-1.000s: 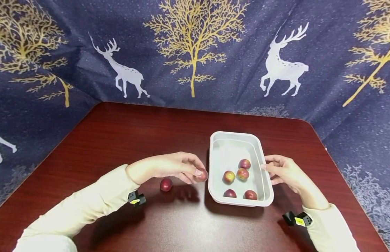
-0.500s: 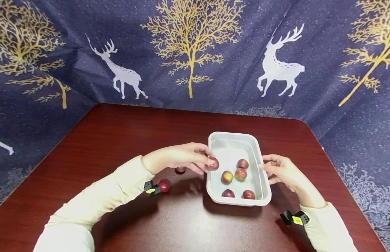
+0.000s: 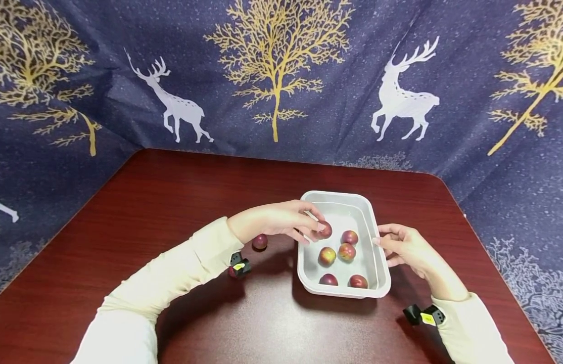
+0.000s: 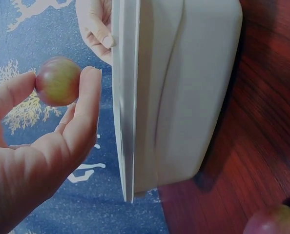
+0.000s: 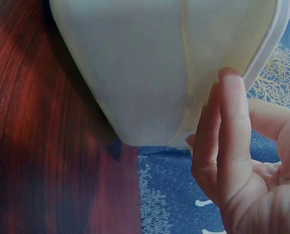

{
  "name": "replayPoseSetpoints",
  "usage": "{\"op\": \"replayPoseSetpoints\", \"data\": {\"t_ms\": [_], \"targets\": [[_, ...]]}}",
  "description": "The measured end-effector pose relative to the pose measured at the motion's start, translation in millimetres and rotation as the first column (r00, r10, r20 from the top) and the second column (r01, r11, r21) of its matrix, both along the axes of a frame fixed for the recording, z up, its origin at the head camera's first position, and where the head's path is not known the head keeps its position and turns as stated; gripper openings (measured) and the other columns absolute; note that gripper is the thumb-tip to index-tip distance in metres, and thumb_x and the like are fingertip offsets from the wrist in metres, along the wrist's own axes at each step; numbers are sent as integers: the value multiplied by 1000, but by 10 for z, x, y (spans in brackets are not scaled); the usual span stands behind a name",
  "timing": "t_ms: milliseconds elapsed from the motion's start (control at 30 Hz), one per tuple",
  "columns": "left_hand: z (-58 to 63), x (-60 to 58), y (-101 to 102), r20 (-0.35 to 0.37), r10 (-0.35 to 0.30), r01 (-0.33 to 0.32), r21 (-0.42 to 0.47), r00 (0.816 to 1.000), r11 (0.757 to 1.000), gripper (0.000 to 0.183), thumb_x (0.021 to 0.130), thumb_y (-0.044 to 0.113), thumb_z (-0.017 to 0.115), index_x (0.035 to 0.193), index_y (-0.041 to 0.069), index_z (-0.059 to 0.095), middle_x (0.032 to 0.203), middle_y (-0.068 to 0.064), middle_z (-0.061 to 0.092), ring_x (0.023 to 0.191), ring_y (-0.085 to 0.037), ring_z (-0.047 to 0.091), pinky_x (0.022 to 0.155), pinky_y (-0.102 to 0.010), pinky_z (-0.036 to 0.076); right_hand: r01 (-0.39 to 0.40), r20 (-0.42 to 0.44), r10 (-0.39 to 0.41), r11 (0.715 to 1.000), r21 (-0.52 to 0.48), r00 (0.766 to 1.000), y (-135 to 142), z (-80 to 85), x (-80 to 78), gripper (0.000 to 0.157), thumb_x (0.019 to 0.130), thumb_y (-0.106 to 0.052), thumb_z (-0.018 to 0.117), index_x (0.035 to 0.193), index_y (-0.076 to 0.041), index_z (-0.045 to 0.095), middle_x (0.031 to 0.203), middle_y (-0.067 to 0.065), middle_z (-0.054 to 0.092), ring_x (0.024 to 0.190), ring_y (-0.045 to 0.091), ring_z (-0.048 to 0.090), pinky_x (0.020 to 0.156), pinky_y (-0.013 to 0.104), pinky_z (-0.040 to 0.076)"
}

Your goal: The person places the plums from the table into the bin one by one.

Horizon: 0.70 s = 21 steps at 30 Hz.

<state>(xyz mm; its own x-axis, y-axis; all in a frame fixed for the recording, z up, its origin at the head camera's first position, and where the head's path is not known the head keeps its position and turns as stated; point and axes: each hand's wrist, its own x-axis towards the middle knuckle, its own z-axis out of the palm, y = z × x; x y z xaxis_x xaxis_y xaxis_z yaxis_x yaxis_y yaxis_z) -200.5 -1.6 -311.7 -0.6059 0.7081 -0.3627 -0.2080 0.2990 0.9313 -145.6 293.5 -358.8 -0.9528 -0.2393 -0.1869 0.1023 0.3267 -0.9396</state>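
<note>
My left hand (image 3: 283,217) pinches a plum (image 3: 324,230) between thumb and fingertips, over the left part of a white plastic tub (image 3: 300,268). In the left wrist view this plum (image 4: 58,81) looks red and yellow-green, held above the rim. Several plums (image 3: 347,252) lie inside the tub, toward its near half. On the opposite side, my right hand (image 3: 406,247) grips the tub's right rim, thumb on top and fingers against the outer wall (image 5: 150,73).
Left of the tub, one plum (image 3: 260,241) rests on the dark red table (image 3: 195,187). Another plum (image 3: 232,273) there is mostly hidden behind the left wrist camera (image 3: 239,264). A blue cloth (image 3: 245,60) with deer and trees hangs behind the table.
My left hand has carried the plum rightward and away from me, from beside the tub to over its inside. The right hand keeps its grip on the rim.
</note>
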Motion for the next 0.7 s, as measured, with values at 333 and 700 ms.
{"op": "replayPoseSetpoints", "data": {"t_ms": [333,700], "targets": [[-95,-94,223,6,17,-17,-2,1000,1000,32,92,8,59,120,0,46,112,-18,63,113,-42,58,92,-49,50,-5,2,5,1000,-2,1000,11,-2,2,52,93,-8,57,130,20,35,82,0,67,68,12,67,61,35,58],[-155,-173,405,14,50,-49,-16,999,999,30,93,7,57,119,-1,46,116,-19,62,111,-41,58,82,-43,56,4,-11,-4,1000,-3,1000,23,-12,1,50,92,-8,57,129,20,37,82,1,66,68,12,67,60,34,58]]}}
